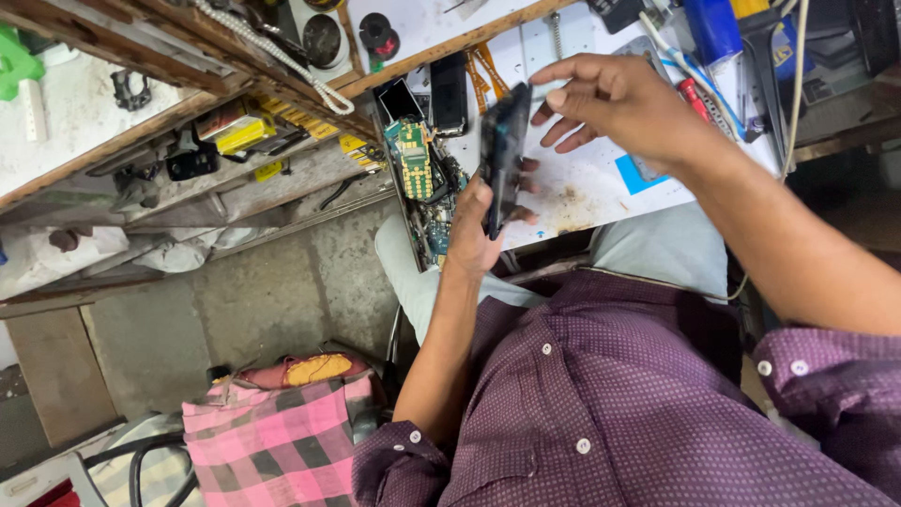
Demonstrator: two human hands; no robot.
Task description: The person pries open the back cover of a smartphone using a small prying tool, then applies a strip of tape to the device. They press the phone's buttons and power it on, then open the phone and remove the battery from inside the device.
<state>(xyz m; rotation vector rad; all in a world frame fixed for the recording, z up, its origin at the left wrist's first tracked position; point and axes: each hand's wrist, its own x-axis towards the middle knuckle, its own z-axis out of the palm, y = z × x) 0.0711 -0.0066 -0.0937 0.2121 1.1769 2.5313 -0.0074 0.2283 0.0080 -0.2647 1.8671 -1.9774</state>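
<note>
A person in a purple dotted shirt (638,422) holds a dark mobile phone (502,155) edge-on above a cluttered repair bench (582,183), the handset standing nearly upright between both hands. The left hand (474,230) grips the lower end, its fingers curled around the body and the thumb lying against the near face. The right hand (610,99) pinches the upper edge between thumb and forefinger, while the other fingers spread loosely behind the phone, clear of it. To handle the handset well at this point, the lower grip would best stay firm and steady while the upper pinch works lightly along the edge, keeping pressure off the flat face so nothing bends or cracks. A bare green circuit board (413,160) lies on the bench just beside the phone, and a pink checked cloth (272,441) sits on the floor below.
</note>
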